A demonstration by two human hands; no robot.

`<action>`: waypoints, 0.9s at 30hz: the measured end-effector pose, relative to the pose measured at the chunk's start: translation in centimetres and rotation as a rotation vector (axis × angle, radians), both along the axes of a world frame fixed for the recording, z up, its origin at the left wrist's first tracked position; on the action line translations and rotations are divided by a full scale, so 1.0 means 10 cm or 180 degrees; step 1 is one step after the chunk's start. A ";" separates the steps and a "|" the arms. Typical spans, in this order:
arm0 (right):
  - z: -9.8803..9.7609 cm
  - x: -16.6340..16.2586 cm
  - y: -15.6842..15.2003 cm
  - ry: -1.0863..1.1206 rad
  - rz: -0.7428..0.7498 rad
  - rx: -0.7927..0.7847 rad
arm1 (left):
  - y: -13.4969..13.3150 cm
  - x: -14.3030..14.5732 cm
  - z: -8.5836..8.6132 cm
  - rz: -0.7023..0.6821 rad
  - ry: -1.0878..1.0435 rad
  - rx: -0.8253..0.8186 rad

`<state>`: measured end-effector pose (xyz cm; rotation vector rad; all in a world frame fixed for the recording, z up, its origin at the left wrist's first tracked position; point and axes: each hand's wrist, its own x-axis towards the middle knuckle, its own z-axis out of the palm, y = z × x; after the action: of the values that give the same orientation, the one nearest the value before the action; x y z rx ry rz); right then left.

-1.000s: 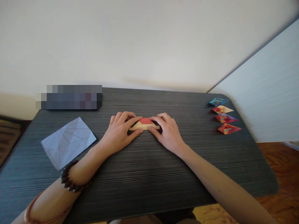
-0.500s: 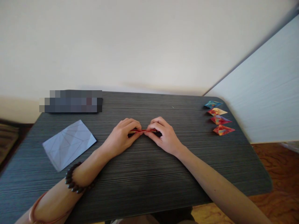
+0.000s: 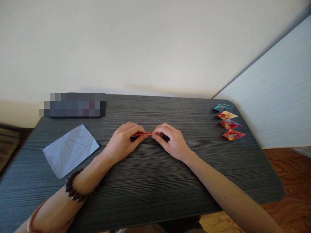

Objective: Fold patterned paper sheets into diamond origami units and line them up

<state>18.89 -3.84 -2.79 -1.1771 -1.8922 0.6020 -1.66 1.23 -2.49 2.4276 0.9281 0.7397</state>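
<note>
My left hand and my right hand meet at the middle of the dark striped table. Both pinch a small folded red paper piece, which shows only as a thin red strip between the fingertips. Each hand's fingers are curled and pressed on the paper. A beaded bracelet sits on my left wrist.
A creased pale blue paper sheet lies flat at the left. Several folded colourful paper pieces stand in a row at the far right edge. A blurred dark object rests at the back left. A white panel stands to the right.
The red and tan paper lay flat under my fingers a second ago. It has been folded narrower and now shows as a thin red strip pinched between both hands.
</note>
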 end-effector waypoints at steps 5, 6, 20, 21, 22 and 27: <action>0.02 0.01 -0.01 0.0106 -0.0249 -0.0192 | 0.00 0.00 0.02 0.0078 0.0034 -0.0044; 0.02 0.01 -0.01 0.0126 -0.0225 -0.0205 | 0.00 0.00 0.02 0.0007 0.0008 -0.0005; 0.04 0.00 -0.02 0.0326 0.0072 -0.0113 | -0.05 0.04 0.05 -0.0136 -0.0331 0.0236; 0.04 0.00 -0.03 0.0327 0.0077 -0.0108 | -0.05 0.04 0.05 -0.0073 -0.0300 0.0409; 0.04 0.00 -0.03 0.0326 0.0085 -0.0106 | -0.05 0.04 0.06 0.0000 -0.0236 0.0591; 0.05 0.00 -0.03 0.0307 0.0120 -0.0103 | -0.06 0.03 0.07 0.0106 0.0013 0.0977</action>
<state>18.85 -4.09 -2.29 -1.1149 -1.8327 0.7001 -1.32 0.68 -1.82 2.6819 0.9153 0.9506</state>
